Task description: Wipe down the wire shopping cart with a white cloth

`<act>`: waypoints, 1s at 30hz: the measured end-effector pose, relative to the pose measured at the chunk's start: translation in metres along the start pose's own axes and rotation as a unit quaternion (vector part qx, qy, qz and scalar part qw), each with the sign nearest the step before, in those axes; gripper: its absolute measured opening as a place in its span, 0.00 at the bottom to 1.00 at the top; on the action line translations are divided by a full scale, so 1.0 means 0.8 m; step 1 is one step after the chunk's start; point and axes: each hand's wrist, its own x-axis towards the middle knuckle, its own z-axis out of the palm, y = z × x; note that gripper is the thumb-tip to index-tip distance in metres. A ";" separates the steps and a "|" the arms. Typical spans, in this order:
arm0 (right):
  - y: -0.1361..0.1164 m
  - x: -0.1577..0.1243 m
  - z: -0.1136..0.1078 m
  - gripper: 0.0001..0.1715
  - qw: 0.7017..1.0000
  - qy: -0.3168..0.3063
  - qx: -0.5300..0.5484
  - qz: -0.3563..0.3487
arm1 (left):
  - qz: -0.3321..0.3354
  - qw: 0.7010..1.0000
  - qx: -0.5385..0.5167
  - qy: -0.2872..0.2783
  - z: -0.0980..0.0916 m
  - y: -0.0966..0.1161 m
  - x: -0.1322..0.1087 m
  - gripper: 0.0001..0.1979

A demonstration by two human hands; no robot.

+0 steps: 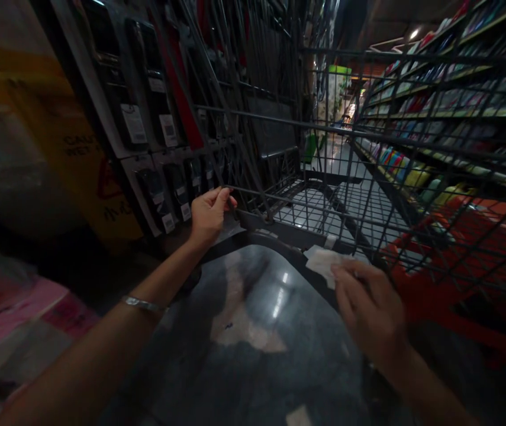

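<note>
A dark metal shopping cart (279,228) with wire-mesh sides stands close in front of me. My left hand (210,213) is at its lower left corner, thumb and fingers pinched together beside the wire. Whether they grip a bar or something small, I cannot tell. In my right hand (366,302) is a crumpled white wipe (324,263), pinched between thumb and fingers. That wipe is by the lower frame bar of the cart, on the right side.
Packaged goods (164,130) hang on a rack at left, beside a yellow wet-floor sign (79,148). Pink packages (35,313) lie lower left. A red-orange basket or cart (470,278) stands at right, below stocked shelves (448,112). Pale scraps (299,416) or patches show on the shiny floor (253,378).
</note>
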 end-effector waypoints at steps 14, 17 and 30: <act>0.004 -0.005 0.016 0.13 0.999 -0.033 -0.025 -0.002 | -0.009 0.999 0.045 0.011 -0.002 0.002 -0.002 0.17; 0.000 0.006 -0.002 0.11 1.000 0.007 0.001 0.001 | -0.009 0.996 0.080 0.025 -0.003 0.002 -0.006 0.17; 0.001 0.049 0.011 0.13 0.998 0.016 -0.045 0.040 | 0.304 0.901 0.305 -0.055 0.041 0.082 -0.081 0.22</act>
